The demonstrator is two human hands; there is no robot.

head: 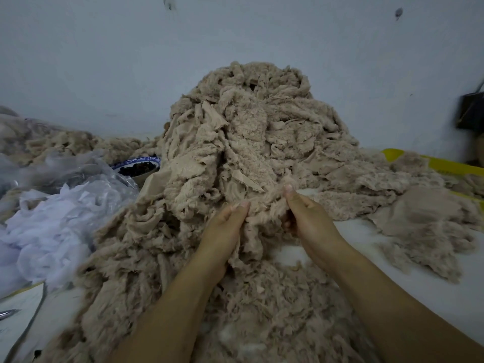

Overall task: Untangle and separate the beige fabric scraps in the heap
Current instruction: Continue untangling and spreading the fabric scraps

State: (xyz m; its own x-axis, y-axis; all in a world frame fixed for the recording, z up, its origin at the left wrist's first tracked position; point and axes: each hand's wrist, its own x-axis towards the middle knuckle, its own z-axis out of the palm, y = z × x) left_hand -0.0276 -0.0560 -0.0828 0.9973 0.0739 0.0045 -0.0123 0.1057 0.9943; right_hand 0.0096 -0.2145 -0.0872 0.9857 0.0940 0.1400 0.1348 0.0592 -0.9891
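Observation:
A tall heap of fuzzy beige fabric scraps [243,142] rises in the middle of the white table and spills toward me. My left hand [222,231] and my right hand [306,218] each pinch the same beige scrap [264,210] at the heap's front, thumbs on top, a short gap between them. The scrap hangs down between my wrists, still joined to the tangle below. A smaller, flatter pile of beige scraps [424,226] lies apart to the right.
White fluffy stuffing [47,231] and clear plastic wrap [65,174] lie at the left. A blue-patterned bowl [138,166] with dark contents sits behind them. A yellow tray edge [450,166] shows at the right, a dark box [471,111] on the wall, and metal scissors [7,314] at the lower left.

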